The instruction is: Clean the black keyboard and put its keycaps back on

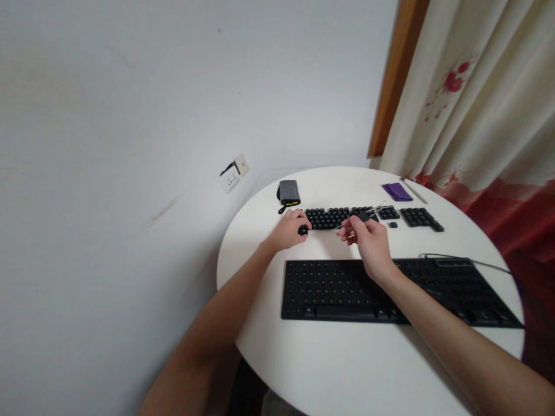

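Observation:
My left hand (291, 227) is closed at the left end of the loose keycaps, with a black keycap (303, 230) between its thumb and fingers. In my right hand (372, 238) is a keycap puller (363, 216) with a dark handle and thin wire ends, held above the table. Rows of black keycaps (325, 218) lie grouped behind both hands. Nearer to me is a black keyboard (342, 312), partly under my right forearm. Most of its visible left side is bare of caps, while a long space bar stays on the front row.
More keycaps (418, 218) and one single cap (392, 225) lie to the right. A grey pouch (289, 192), a purple cloth (398, 192) and a thin brush-like stick (414, 190) rest at the back of the round white table (347, 358). A cable (468, 257) runs off right.

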### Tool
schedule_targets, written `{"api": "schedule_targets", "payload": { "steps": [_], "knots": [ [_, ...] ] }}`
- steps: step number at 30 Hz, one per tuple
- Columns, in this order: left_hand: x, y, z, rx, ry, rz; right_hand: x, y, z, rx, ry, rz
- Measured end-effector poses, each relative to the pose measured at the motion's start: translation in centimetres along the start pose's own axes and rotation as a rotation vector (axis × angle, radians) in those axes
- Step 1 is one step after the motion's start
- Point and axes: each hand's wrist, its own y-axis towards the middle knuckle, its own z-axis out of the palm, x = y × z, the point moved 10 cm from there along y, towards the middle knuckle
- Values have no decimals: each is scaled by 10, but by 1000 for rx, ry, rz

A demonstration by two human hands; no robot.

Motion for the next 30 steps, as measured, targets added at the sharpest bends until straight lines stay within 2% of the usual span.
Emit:
{"api": "schedule_targets", "payload": {
  "steps": [15, 19, 21, 23, 25, 27, 29, 30],
  "knots": [
    [-1, 0, 0, 23, -3, -17, -2, 0, 2, 23, -18, 8],
    [-4, 1, -7, 13, -10, 10, -2, 0, 2, 32, -22, 12],
    [2, 0, -16, -12, 7, -12, -1, 0, 2, 34, -19, 11],
    [20, -4, -25, -19, 46, -120, 0, 0, 2, 30, -17, 12],
    [46, -13, -25, 61, 68, -294, 0, 0, 2, 27, -18, 16],
    [65, -24, -12, 243, 39, -429, 0, 0, 3, 26, -22, 20],
    [71, -32, 0, 385, -14, -471, -1, -1, 3, 28, -23, 23],
    [70, -34, 4, 417, -41, -467, -1, -1, 3, 29, -24, 23]
  ]
}}
